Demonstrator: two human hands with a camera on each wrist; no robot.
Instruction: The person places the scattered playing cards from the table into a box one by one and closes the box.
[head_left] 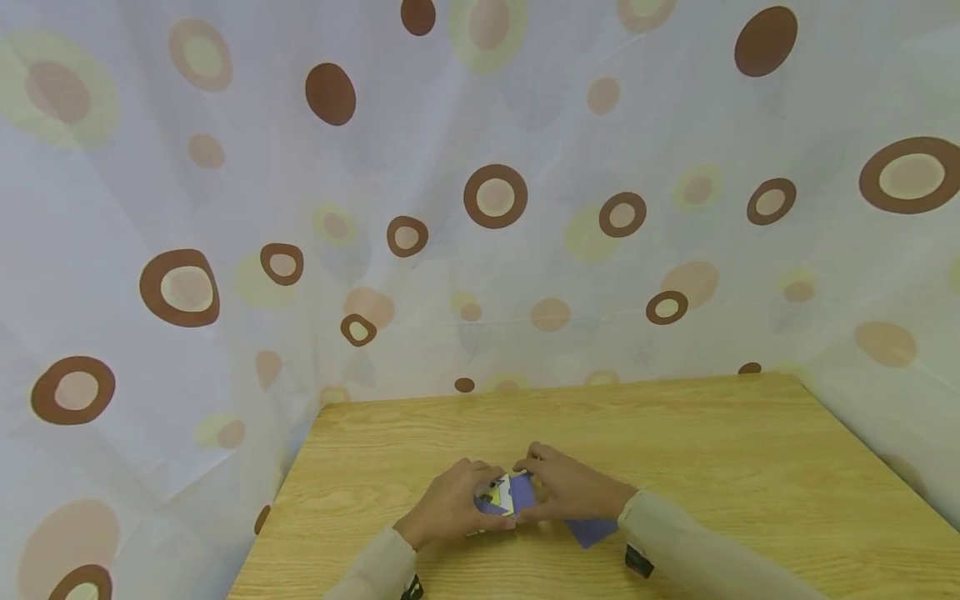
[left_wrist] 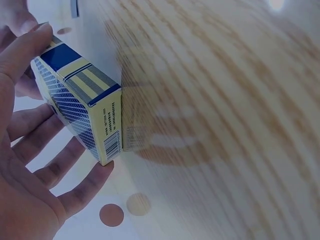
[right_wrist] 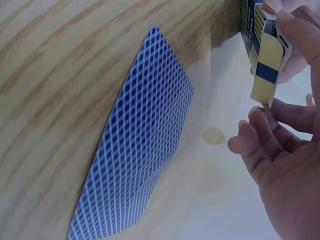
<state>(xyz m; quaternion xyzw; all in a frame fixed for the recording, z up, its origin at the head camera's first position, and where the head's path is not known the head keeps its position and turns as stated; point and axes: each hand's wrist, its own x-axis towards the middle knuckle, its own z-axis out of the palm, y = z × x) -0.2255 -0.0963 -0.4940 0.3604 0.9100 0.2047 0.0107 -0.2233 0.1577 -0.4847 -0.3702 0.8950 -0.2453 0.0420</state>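
Observation:
A playing card box (head_left: 495,500), printed in blue and pale yellow, is between both hands just over the table. My left hand (head_left: 456,498) grips it, thumb along one narrow side and fingers along the other; a barcode shows on its end (left_wrist: 111,137) in the left wrist view. My right hand (head_left: 573,487) holds the opposite end between thumb and fingers. There the box's pale flap (right_wrist: 267,67) with a blue band stands folded out. A blue patterned part shows between the hands. Beneath my right wrist a playing card (right_wrist: 137,145) with a blue lattice back lies on the table.
The wood-grain table (head_left: 675,442) stretches behind and to both sides of the hands. A pale curtain (head_left: 540,250) with brown and beige dots hangs along the table's back and sides.

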